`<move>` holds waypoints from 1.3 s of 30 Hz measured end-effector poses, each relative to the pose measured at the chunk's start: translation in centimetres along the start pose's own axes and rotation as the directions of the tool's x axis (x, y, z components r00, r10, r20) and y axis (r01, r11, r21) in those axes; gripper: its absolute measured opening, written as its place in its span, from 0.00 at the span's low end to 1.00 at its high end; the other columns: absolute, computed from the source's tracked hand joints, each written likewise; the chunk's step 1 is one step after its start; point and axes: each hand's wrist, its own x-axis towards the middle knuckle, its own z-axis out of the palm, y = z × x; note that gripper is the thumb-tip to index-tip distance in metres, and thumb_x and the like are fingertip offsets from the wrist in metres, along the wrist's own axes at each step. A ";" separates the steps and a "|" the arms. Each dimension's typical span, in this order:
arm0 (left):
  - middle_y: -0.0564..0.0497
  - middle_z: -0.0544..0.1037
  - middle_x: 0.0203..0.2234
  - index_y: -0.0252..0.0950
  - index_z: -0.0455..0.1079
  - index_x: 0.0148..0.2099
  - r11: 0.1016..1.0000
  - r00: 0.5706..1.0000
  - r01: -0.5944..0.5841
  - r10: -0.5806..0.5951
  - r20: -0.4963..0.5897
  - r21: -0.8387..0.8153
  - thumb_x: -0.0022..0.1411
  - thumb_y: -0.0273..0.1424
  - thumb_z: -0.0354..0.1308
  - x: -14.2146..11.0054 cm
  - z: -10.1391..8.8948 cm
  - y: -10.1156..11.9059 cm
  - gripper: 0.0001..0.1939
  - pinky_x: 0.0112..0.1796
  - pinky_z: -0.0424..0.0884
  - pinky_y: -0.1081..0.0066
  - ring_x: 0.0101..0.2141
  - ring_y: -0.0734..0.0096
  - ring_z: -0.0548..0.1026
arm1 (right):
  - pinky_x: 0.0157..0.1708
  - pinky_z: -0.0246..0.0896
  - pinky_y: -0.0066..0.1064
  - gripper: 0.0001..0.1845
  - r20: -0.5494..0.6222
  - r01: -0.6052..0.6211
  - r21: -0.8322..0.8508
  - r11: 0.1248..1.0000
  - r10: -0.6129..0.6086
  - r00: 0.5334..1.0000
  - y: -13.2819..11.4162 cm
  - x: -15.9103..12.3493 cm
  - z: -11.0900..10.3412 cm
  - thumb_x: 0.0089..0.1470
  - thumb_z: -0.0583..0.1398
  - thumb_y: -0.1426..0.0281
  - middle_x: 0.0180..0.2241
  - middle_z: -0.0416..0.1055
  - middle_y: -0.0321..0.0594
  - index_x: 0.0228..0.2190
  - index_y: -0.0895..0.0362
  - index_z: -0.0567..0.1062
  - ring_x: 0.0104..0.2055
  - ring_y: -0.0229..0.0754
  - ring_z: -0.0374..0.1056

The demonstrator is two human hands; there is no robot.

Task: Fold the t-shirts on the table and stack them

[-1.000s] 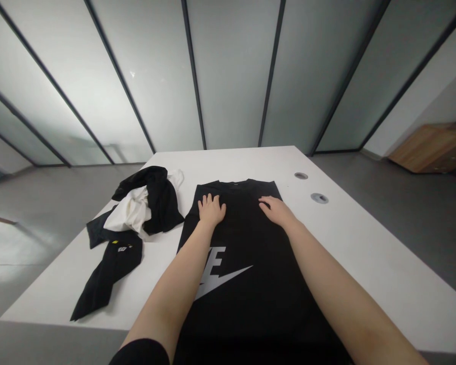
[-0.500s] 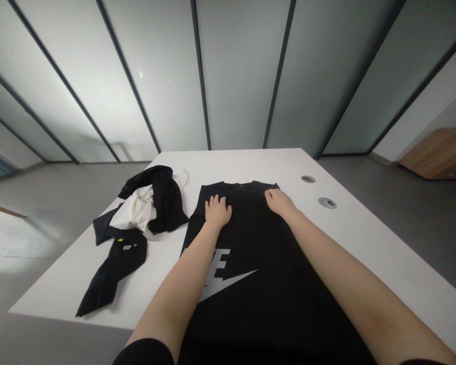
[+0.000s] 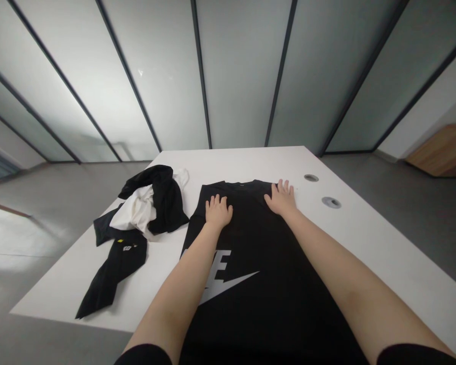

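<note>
A black T-shirt (image 3: 266, 238) with a pale grey printed logo lies spread on the white table, its neckline at the far end. My left hand (image 3: 218, 212) rests flat on its upper left part, fingers spread. On the shirt's upper right edge lies my right hand (image 3: 282, 199), also with fingers stretched out and apart. Neither hand grips the cloth. My left forearm covers part of the print, and the shirt's near end runs out of view at the bottom.
A loose heap of black clothes (image 3: 169, 203) and a white garment (image 3: 134, 209) lies on the left of the table (image 3: 243, 159). Two round cable grommets (image 3: 311, 178) are set in the tabletop at right. Behind the table stands a frosted glass partition (image 3: 239, 76).
My right hand has opened from a closed shape, its fingers now spread over the shirt's right edge. My left hand stays in place.
</note>
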 end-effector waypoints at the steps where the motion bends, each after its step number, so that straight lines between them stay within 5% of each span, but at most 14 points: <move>1: 0.38 0.64 0.73 0.37 0.65 0.73 1.000 1.000 0.001 -0.001 0.000 0.000 0.75 0.42 0.50 0.0 0.0 0.0 0.29 0.71 0.54 0.45 0.73 0.44 0.58 | 0.75 0.32 0.60 0.43 -0.005 0.025 0.000 1.000 -0.025 1.000 0.1 0.1 0.1 0.70 0.48 0.54 0.77 0.44 0.66 0.72 0.73 0.57 0.79 0.69 0.36; 7: 0.38 0.63 0.74 0.38 0.65 0.73 1.000 1.000 0.010 -0.010 0.014 -0.009 0.76 0.42 0.50 -0.1 -0.2 0.1 0.29 0.71 0.54 0.45 0.74 0.45 0.58 | 0.74 0.45 0.51 0.42 0.080 0.105 0.028 0.994 -0.107 0.991 0.5 0.8 0.4 0.70 0.47 0.56 0.74 0.51 0.71 0.70 0.78 0.58 0.77 0.66 0.48; 16: 0.37 0.63 0.74 0.36 0.65 0.73 1.000 1.000 0.004 -0.003 0.013 -0.015 0.76 0.42 0.49 -0.1 0.0 0.0 0.30 0.71 0.54 0.44 0.73 0.44 0.58 | 0.74 0.45 0.52 0.37 0.064 0.301 0.040 0.953 -0.303 0.951 0.4 0.4 0.3 0.72 0.47 0.56 0.74 0.57 0.59 0.71 0.66 0.64 0.77 0.65 0.50; 22: 0.38 0.65 0.73 0.37 0.66 0.72 1.000 1.000 -0.004 0.004 -0.013 -0.009 0.75 0.41 0.50 -0.2 -0.2 0.0 0.29 0.70 0.55 0.45 0.72 0.46 0.60 | 0.72 0.45 0.66 0.35 0.094 0.267 0.131 0.955 -0.280 0.955 0.1 0.2 -0.2 0.67 0.58 0.49 0.75 0.56 0.53 0.67 0.53 0.71 0.75 0.75 0.50; 26: 0.38 0.65 0.73 0.37 0.66 0.72 1.000 1.000 0.003 -0.003 -0.003 -0.024 0.75 0.41 0.51 -0.2 -0.4 -0.1 0.29 0.71 0.54 0.46 0.73 0.46 0.59 | 0.69 0.51 0.70 0.19 0.047 0.284 0.214 0.935 -0.300 0.953 -0.9 0.2 -0.1 0.68 0.58 0.62 0.72 0.62 0.49 0.56 0.52 0.79 0.74 0.71 0.55; 32: 0.38 0.65 0.73 0.37 0.66 0.72 1.000 1.000 0.003 -0.004 -0.012 -0.026 0.74 0.41 0.51 -0.1 -0.2 -0.1 0.29 0.71 0.55 0.45 0.73 0.46 0.59 | 0.72 0.52 0.60 0.20 -0.113 0.375 0.400 0.836 -0.362 0.926 -2.5 0.5 0.2 0.71 0.54 0.58 0.65 0.72 0.47 0.54 0.51 0.80 0.74 0.59 0.58; 36: 0.39 0.65 0.73 0.38 0.66 0.71 1.000 1.000 0.000 0.000 -0.009 -0.023 0.74 0.42 0.50 -0.1 -0.1 -0.2 0.29 0.71 0.55 0.46 0.73 0.47 0.59 | 0.73 0.52 0.52 0.31 -0.273 0.297 0.441 0.847 -0.189 0.943 -2.1 1.6 0.2 0.74 0.43 0.59 0.68 0.68 0.51 0.65 0.56 0.72 0.74 0.54 0.58; 39: 0.40 0.64 0.73 0.38 0.66 0.72 1.000 1.000 0.000 0.000 -0.003 -0.025 0.74 0.42 0.50 0.0 -0.1 -0.3 0.29 0.71 0.54 0.46 0.73 0.47 0.58 | 0.72 0.49 0.58 0.36 -0.188 0.116 0.323 0.939 -0.056 0.980 -1.0 2.1 0.7 0.73 0.42 0.57 0.73 0.59 0.59 0.70 0.64 0.64 0.76 0.63 0.51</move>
